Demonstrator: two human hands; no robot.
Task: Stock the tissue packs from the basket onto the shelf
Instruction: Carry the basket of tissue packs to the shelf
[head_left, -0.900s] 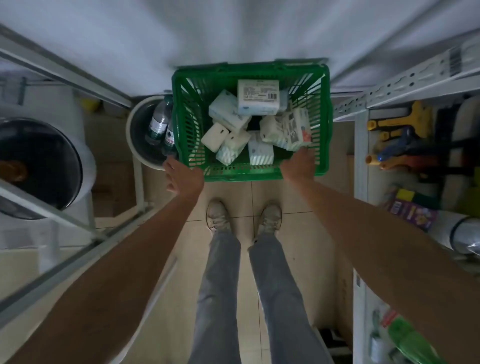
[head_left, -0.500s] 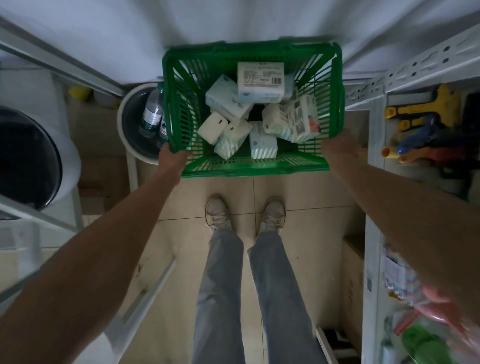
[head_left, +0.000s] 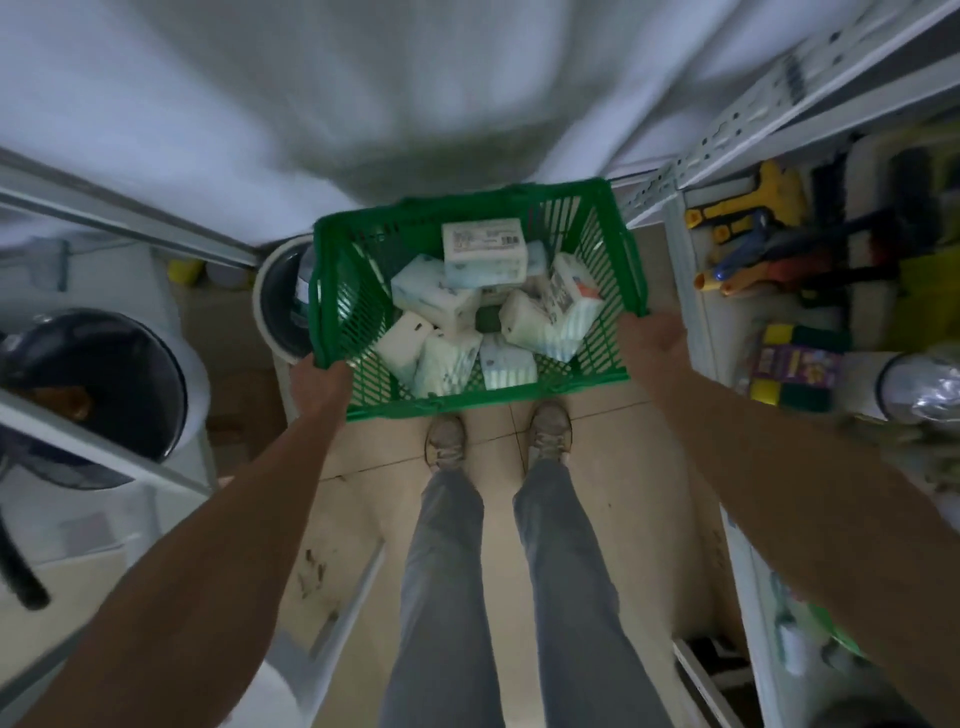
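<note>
A green plastic basket (head_left: 626, 260) is held up in front of me, above my feet. Several white tissue packs (head_left: 483, 252) lie jumbled inside it. My left hand (head_left: 319, 379) grips the basket's near left corner. On the near right rim, my right hand (head_left: 652, 345) is closed around the edge. A metal shelf (head_left: 769, 98) stands at the right, close to the basket's right side. The picture is blurred by motion.
The right shelf holds yellow and blue tools (head_left: 748, 208), sponges (head_left: 800, 369) and a roll (head_left: 919, 387). A white bucket (head_left: 283, 296) with bottles sits behind the basket's left side. A dark round pot (head_left: 98, 384) rests on the left rack. A white wall lies ahead.
Both hands took hold of the basket's sides and lifted it off the floor. My view has swung, so the basket now sits lower and further right in the frame.
</note>
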